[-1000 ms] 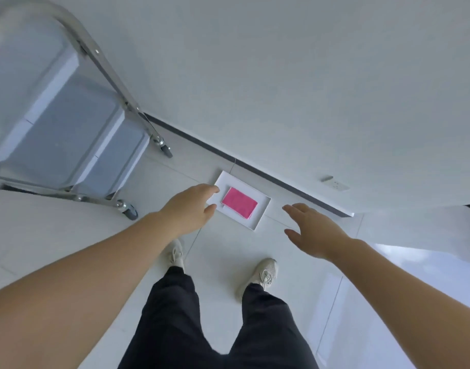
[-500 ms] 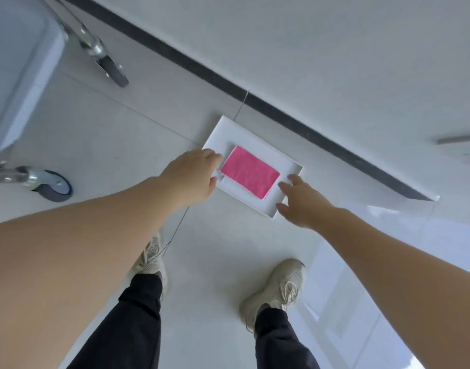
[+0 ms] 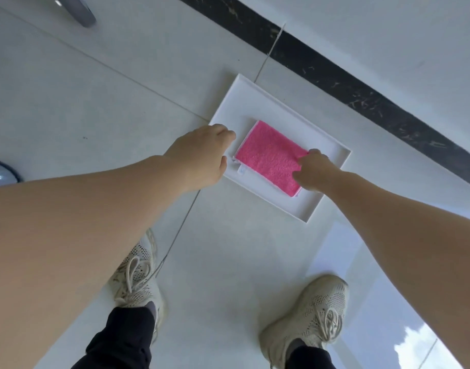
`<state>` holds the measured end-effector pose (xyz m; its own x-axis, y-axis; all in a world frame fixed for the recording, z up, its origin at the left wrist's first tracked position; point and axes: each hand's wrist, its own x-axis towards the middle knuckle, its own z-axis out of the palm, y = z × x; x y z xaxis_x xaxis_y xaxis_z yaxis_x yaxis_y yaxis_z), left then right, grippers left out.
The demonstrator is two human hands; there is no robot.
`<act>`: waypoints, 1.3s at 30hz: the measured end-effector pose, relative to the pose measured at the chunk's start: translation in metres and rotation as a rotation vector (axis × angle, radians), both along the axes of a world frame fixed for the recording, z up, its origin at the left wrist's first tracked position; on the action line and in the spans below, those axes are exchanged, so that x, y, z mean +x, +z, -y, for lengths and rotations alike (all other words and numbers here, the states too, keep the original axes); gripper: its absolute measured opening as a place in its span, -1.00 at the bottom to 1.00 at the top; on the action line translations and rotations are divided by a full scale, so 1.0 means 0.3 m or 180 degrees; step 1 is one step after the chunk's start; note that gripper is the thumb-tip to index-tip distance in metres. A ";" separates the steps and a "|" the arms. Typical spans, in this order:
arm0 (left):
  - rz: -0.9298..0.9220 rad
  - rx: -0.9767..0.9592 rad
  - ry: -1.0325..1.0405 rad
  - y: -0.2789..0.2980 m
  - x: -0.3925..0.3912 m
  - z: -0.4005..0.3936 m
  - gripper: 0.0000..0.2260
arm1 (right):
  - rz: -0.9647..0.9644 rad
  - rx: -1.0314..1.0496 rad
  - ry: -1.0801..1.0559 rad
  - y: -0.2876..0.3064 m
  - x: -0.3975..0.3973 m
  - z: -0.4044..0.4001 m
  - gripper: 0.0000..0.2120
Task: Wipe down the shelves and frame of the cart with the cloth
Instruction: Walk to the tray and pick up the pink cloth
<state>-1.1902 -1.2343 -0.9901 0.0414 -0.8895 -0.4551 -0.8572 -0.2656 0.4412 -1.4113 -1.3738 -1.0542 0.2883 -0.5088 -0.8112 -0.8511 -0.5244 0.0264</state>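
Observation:
A folded pink cloth [image 3: 268, 155] lies in a shallow white tray [image 3: 257, 102] on the floor by the wall. My right hand [image 3: 315, 169] is at the cloth's right end, with fingers and thumb curled onto its edge. My left hand [image 3: 202, 155] covers the tray's left rim with its fingers bent down over it. Of the cart only two grey caster wheels show, one at the top left [image 3: 78, 10] and one at the left edge [image 3: 1, 174].
A dark skirting strip [image 3: 361, 83] runs diagonally along the white wall behind the tray. My two feet in beige trainers [image 3: 138, 278] [image 3: 308, 315] stand on the pale floor tiles below the tray.
I have bent lower, so the tray and cloth look larger and the cart has left the view. My right hand moved from the tray's right rim onto the cloth's edge.

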 end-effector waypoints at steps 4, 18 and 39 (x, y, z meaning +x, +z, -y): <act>0.0015 0.0007 0.0016 0.001 0.009 0.015 -0.62 | 0.0002 -0.0240 -0.0037 0.020 0.011 0.000 -0.80; -0.0026 -0.0107 0.0017 0.545 0.133 0.139 -0.62 | 0.1538 -0.0500 0.0096 0.723 0.225 0.012 -0.89; 0.0334 -0.1732 0.0396 2.739 0.482 0.091 -0.74 | 0.2851 -0.2241 0.1728 3.241 0.578 -0.031 -0.70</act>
<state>-1.0455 -1.2618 -0.1685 0.1810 -0.9803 0.0797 -0.8806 -0.1254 0.4570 -1.2379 -1.3645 -0.0819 0.9024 -0.3941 0.1741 -0.3949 -0.9182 -0.0316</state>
